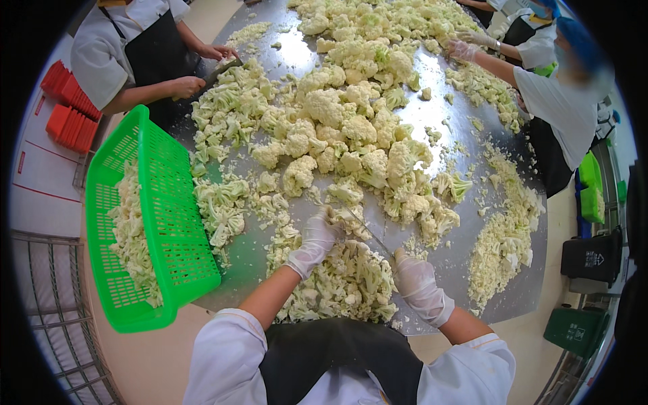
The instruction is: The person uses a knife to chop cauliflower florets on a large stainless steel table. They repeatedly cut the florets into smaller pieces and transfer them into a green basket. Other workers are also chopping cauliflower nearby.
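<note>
Both my hands wear thin white gloves over the near side of the metal table. My left hand [317, 241] is closed on a cauliflower piece [346, 194], partly hidden by the fingers. In my right hand [420, 285] is a knife [368, 233]; its thin blade slants up and left to the piece by my left fingers. Between my forearms and against my black apron lies a heap of cut cauliflower florets [344, 280]. Just beyond my hands, larger cauliflower chunks [398, 162] are piled along the table's middle.
A green plastic basket [179, 223] with cut florets tilts at the table's left edge. Cauliflower crumbs [503, 250] lie on the steel table [432, 307] to the right. A co-worker with a knife [223, 69] stands far left; others work far right. Bins [575, 331] stand at right.
</note>
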The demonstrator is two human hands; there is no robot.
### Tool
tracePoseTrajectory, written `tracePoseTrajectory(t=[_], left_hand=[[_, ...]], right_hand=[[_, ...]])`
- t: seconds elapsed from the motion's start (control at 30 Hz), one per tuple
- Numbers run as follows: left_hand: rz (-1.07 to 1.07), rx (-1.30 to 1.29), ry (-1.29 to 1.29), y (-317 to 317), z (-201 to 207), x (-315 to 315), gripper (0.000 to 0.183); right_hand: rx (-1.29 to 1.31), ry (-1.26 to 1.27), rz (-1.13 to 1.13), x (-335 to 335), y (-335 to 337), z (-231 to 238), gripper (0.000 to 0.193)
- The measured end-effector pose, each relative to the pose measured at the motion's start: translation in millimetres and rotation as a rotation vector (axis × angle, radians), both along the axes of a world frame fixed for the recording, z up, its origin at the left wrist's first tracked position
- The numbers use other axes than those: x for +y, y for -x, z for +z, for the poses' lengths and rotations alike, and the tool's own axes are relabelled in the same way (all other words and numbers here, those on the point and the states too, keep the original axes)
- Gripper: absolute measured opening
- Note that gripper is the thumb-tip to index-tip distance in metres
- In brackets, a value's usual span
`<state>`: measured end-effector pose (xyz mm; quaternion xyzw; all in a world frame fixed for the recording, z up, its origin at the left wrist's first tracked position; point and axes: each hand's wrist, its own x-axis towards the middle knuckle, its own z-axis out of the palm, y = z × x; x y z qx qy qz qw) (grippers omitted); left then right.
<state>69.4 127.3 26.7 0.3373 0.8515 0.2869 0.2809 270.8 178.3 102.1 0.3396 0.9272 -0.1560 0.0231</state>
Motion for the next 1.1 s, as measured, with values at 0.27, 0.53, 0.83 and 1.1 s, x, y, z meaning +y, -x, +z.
tracePoseTrajectory(t=[0.27,0.53,0.83,1.1], left_hand=[[-0.097,0.099,-0.074,-5.8,-10.7,1.4,0.029],[-0.256,0.197,-0.167,-8.2,1.7,-11.9,0.024],[-0.365,0.249,-0.081,-16.1,4.6,-7.1,0.015],[-0.436,0.198,-0.108,-17.8,15.6,-6.9,0.015]], right_hand=[[-0.164,0.064,-0.035,10.5,28.4,-32.8,0.006],[-0.044,0.181,-0.131,20.2,34.1,-21.2,0.011],[-0.112,0.222,-0.083,-3.2,7.9,-6.3,0.012],[-0.001,0.299,-0.054,17.7,38.6,-41.4,0.015]])
